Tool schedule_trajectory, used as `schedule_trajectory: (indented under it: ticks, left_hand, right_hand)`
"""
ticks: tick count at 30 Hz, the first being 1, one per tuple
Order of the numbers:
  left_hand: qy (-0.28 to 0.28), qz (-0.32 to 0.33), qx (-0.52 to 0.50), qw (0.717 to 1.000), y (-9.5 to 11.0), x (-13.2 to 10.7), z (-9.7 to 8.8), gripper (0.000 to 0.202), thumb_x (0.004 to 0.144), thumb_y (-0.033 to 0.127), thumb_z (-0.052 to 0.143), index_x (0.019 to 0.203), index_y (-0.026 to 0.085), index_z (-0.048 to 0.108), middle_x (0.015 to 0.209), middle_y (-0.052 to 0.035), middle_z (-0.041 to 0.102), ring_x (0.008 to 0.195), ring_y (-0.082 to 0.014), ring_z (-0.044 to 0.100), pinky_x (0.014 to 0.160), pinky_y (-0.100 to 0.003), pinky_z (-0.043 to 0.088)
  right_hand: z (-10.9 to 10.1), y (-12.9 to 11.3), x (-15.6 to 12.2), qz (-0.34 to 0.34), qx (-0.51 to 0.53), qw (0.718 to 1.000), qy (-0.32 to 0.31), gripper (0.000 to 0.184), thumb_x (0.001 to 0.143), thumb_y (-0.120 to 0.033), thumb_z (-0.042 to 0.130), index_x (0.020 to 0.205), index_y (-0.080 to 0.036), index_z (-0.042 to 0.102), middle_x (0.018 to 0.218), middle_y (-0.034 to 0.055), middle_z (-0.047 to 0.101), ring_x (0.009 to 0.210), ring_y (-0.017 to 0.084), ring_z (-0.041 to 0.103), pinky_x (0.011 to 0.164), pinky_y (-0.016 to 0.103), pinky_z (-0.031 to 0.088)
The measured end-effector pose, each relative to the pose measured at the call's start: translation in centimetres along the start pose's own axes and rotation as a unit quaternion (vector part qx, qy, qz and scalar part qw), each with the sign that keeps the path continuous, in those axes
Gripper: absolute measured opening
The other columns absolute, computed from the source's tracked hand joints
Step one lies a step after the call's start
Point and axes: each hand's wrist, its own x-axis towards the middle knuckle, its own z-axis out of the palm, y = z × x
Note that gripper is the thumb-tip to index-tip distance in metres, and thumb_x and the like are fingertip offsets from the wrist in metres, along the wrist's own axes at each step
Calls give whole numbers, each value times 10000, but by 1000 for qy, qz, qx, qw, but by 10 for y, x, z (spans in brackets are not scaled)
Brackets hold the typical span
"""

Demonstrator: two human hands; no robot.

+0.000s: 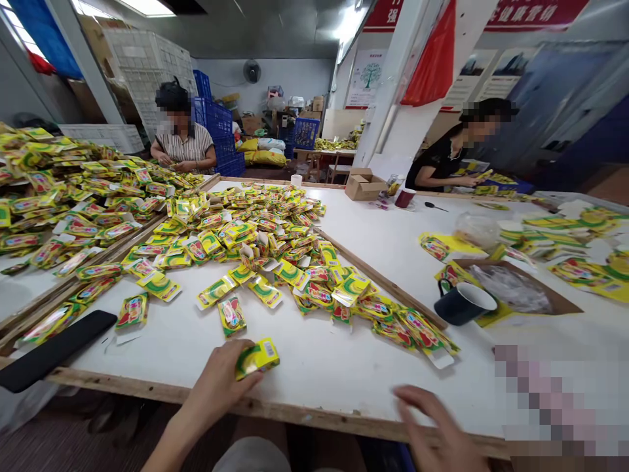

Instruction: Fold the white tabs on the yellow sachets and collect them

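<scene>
My left hand (228,370) is closed around a small yellow and green carton (257,358) near the table's front edge. The carton's barcode end points away from the fingers. Over the front edge to the right, my right hand (432,419) is blurred, its thumb and fingers apart with nothing between them. Just beyond the left hand lies another carton (231,316) with a watermelon picture. A large heap of similar cartons (255,223) spreads over the white table (324,367), several with end flaps standing open.
A dark mug (464,303) and an open box with plastic bags (515,288) stand at right. A black phone-like slab (59,351) lies at the left edge. Wooden strips (378,275) divide the table. Two people (183,134) work across it, beside a small cardboard box (364,184).
</scene>
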Motion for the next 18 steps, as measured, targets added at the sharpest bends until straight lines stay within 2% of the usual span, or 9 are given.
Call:
schedule_trajectory:
  ticks: [1, 3, 4, 6, 9, 11, 13, 15, 18]
  left_hand:
    - [-4, 15, -21, 1000, 15, 2, 4, 334, 741, 380, 677, 1043, 239, 657, 1031, -86, 701, 948, -290, 627, 826, -354, 438]
    - [-16, 39, -50, 998, 39, 6, 10, 235, 747, 379, 672, 933, 237, 688, 939, -73, 705, 857, -271, 639, 759, -325, 445]
    - [-25, 44, -59, 997, 47, 7, 11, 196, 749, 365, 669, 896, 237, 692, 907, -65, 704, 826, -261, 640, 734, -315, 445]
    - [-46, 40, -86, 994, 55, 8, 10, 192, 750, 330, 670, 920, 241, 680, 913, -53, 703, 816, -246, 640, 719, -304, 448]
    - [-55, 14, -191, 980, 49, 8, 10, 450, 761, 310, 679, 1188, 265, 545, 1071, -63, 668, 894, -232, 638, 769, -313, 471]
    - [-42, 1, -294, 955, 42, 8, 18, 569, 777, 306, 676, 1281, 270, 414, 1158, -83, 615, 957, -223, 635, 833, -332, 478]
    - [-34, -8, -387, 921, 36, 8, 33, 560, 798, 311, 661, 1264, 265, 353, 1125, -85, 613, 949, -217, 648, 847, -348, 487]
    - [-35, -14, -442, 896, 36, 7, 48, 511, 825, 312, 637, 1226, 266, 323, 1029, -65, 642, 870, -203, 667, 797, -339, 502]
    - [-15, -16, -442, 897, 40, 6, 63, 438, 863, 299, 596, 1201, 270, 319, 966, -42, 666, 792, -179, 661, 752, -316, 500]
  right_hand:
    - [28, -22, -1, -46, 37, 998, -22, 184, 789, -382, 603, 921, -314, 712, 1004, 46, 712, 931, 285, 648, 813, 394, 504]
    - [77, -59, -3, -117, 86, 981, -125, 347, 782, -248, 613, 1117, -324, 665, 1168, 37, 662, 1097, 289, 588, 973, 446, 423]
    - [95, -71, -4, -135, 105, 971, -169, 411, 776, -183, 602, 1159, -326, 642, 1217, 31, 637, 1142, 285, 562, 1025, 463, 373]
    - [117, -83, -5, -129, 146, 957, -216, 408, 791, -125, 566, 1149, -306, 640, 1217, 38, 633, 1131, 271, 567, 1022, 450, 378]
    - [127, -77, -3, -26, 239, 947, -212, 235, 868, -196, 532, 1072, -242, 640, 1070, 63, 681, 974, 242, 637, 865, 352, 498]
    - [129, -69, -2, 41, 300, 931, -203, 213, 884, -271, 545, 1078, -215, 614, 1028, 70, 691, 926, 237, 654, 817, 321, 523]
    - [131, -63, -3, 73, 332, 919, -198, 238, 889, -324, 546, 1088, -204, 598, 1064, 82, 682, 963, 242, 650, 835, 321, 522]
    - [133, -61, -5, 84, 338, 920, -182, 284, 890, -353, 547, 1130, -203, 565, 1091, 92, 671, 1000, 243, 642, 859, 326, 518]
    - [132, -62, -5, 88, 329, 929, -143, 367, 882, -342, 560, 1218, -221, 474, 1090, 87, 661, 978, 223, 653, 845, 317, 528]
